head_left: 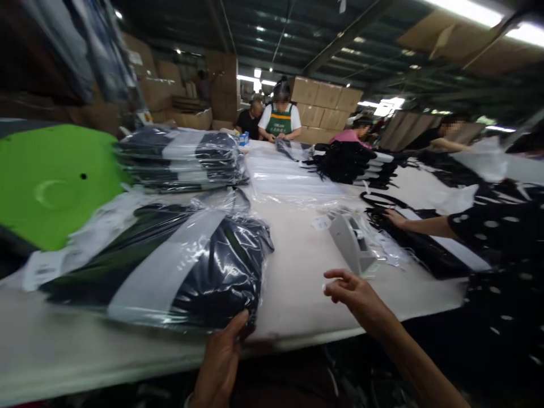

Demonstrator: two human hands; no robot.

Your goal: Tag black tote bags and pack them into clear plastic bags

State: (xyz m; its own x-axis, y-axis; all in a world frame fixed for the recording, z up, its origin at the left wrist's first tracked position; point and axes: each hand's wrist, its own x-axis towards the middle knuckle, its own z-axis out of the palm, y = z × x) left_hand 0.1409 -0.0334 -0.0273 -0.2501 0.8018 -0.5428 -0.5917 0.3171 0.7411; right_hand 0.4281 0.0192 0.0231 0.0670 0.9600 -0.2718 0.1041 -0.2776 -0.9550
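A dark folded garment in a clear plastic bag [212,260], with a pale band across it, lies on the table in front of me. My left hand [223,354] grips its near right corner, thumb on top and fingers underneath. Over the bare tabletop to the right of the bag, my right hand [355,297] is raised, touching neither bag nor table. Between its thumb and forefinger is a small white piece [324,287], too small to make out. A grey dispenser-like holder [346,241] stands just beyond that hand.
Bagged garments are stacked [182,158] behind the bag. Clear plastic bags [289,175] lie mid-table, beside a pile of black garments [351,161]. A green panel [55,175] stands left. At right, a co-worker's hand [397,219] touches a black garment [425,243].
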